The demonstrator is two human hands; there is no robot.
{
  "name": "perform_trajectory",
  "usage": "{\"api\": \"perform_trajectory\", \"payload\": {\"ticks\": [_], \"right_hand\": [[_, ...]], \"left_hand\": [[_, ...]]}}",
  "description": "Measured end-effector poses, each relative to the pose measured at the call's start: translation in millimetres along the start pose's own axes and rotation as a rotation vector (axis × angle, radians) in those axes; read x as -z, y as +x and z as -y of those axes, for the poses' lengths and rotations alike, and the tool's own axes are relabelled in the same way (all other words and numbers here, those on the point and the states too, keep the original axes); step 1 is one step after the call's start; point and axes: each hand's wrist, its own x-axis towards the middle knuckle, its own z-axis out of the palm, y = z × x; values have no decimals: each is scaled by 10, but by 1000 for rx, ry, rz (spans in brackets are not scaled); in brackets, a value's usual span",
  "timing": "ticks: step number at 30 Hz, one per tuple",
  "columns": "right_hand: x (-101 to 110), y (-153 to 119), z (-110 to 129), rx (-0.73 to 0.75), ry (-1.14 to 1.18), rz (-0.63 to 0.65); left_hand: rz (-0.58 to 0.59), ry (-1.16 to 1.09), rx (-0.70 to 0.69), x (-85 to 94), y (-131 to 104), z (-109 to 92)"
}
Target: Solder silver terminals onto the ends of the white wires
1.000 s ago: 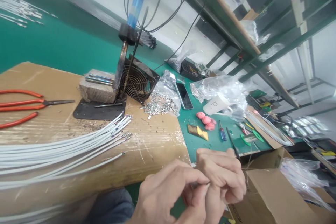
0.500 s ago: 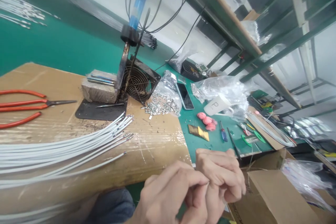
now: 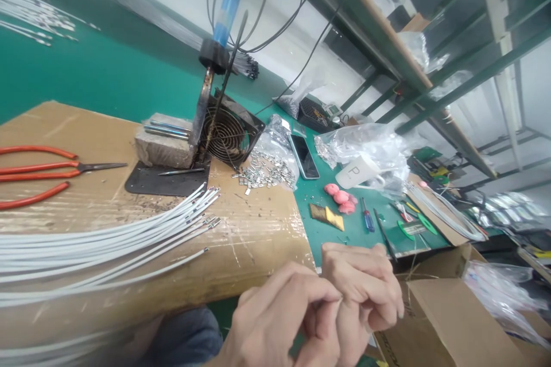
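My left hand [image 3: 279, 315] is closed, its thumb and forefinger pinched together against the other hand. Pressed up to it, my right hand [image 3: 364, 289] is curled with the fingers folded in. Whatever sits between the fingertips is hidden or too small to name. Both hands are in front of the bench's near edge. To their left lies a bundle of white cables [image 3: 129, 246] with bare metal ends, one cable end apart from the rest. Small metal connectors [image 3: 267, 172] are heaped on and beside a clear plastic bag beyond the hands.
A soldering iron [image 3: 224, 17] stands upright by a fan [image 3: 230, 135]. Red-handled pliers [image 3: 64, 169] lie on cardboard [image 3: 258, 241]. Rightward are a phone [image 3: 304, 156], white mug [image 3: 357, 172], pink lumps [image 3: 344, 199], sponge [image 3: 326, 215], screwdriver [image 3: 368, 217] and open carton [image 3: 447, 315].
The view has shifted very slightly. Both hands keep the same pinched pose against each other, and nothing on the bench has moved.
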Motion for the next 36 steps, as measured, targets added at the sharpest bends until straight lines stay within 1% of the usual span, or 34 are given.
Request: {"api": "perform_trajectory", "payload": {"ticks": [4,13,19,25,28,31,36], "right_hand": [[-1,-4,-23,4,-5,-4],[2,-1,-54,16,11,-22],[11,17,-48,10,11,-18],[4,4,-55,46,69,-6],[10,8,-64,80,98,5],[22,7,-49,79,97,19],[26,-33,20,111,120,25]], "left_hand": [[-25,0,24,0,-7,-35],[-2,-39,44,18,-40,-7],[-19,-41,43,5,-20,-29],[-95,-45,63,-40,-30,-40],[-57,-38,43,-14,-20,-30],[-21,-43,30,16,-8,-22],[-20,-23,21,14,13,-16]]}}
